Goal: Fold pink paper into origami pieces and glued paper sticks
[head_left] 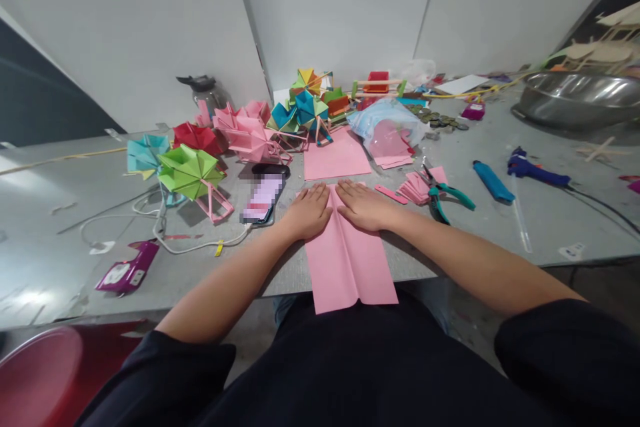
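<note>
A sheet of pink paper [330, 267] lies under both hands, with a raised crease running down its middle. Its near end hangs past the table edge toward my body. My left hand [311, 210] rests flat on the left half of the sheet, fingers stretched forward. Pressed flat on the right half is my right hand [363, 205], its fingers also stretched out. Just beyond the fingertips is a stack of pink paper [335, 155]. Right of my right hand lie a pink strip [391, 195], folded pink pieces [414, 188] and teal-handled pliers [440, 200].
Folded paper umbrellas [190, 172] and a phone [264, 197] on a white cable stand left. A purple tape dispenser [129, 268] sits near the front left. A blue glue gun [537, 168], a blue tube [493, 181] and a metal basin [575, 103] are right. A plastic bag [387, 123] lies behind.
</note>
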A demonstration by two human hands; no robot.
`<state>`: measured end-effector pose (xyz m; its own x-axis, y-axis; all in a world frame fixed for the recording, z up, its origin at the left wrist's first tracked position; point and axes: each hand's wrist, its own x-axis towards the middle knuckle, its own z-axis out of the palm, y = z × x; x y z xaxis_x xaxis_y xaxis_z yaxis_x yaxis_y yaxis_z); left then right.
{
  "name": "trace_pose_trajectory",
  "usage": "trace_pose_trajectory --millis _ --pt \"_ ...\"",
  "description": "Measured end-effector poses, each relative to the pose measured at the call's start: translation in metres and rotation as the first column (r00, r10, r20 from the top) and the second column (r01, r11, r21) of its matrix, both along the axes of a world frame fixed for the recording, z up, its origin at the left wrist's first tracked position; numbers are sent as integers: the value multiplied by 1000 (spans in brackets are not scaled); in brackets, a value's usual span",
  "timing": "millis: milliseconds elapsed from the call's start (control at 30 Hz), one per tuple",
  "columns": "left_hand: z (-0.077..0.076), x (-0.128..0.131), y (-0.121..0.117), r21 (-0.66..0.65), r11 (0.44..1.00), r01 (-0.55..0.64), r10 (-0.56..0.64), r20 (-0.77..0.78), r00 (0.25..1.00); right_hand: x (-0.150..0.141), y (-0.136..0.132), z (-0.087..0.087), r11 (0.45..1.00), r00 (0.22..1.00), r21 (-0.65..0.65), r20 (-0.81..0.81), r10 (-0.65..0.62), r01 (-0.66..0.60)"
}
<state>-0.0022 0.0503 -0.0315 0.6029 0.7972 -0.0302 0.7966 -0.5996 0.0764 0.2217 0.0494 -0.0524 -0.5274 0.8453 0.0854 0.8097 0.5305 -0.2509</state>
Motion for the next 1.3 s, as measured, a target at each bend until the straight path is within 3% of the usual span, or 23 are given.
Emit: trace_pose_trajectory --millis 300,633,933,1300 --pt "7 3 -4 18 999 -40 40 -27 999 -2 -2 1 1000 1000 16 30 -1 0" --pt "13 -4 8 -1 1000 19 -19 -64 998 8 16 13 996 995 17 37 91 -91" --pt "17 3 2 -16 1000 -16 15 -84 996 -3 9 6 1000 998 13 55 -9 8" --pt "17 7 -1 -1 999 -44 44 -93 995 -13 0 11 995 991 -1 93 -101 101"
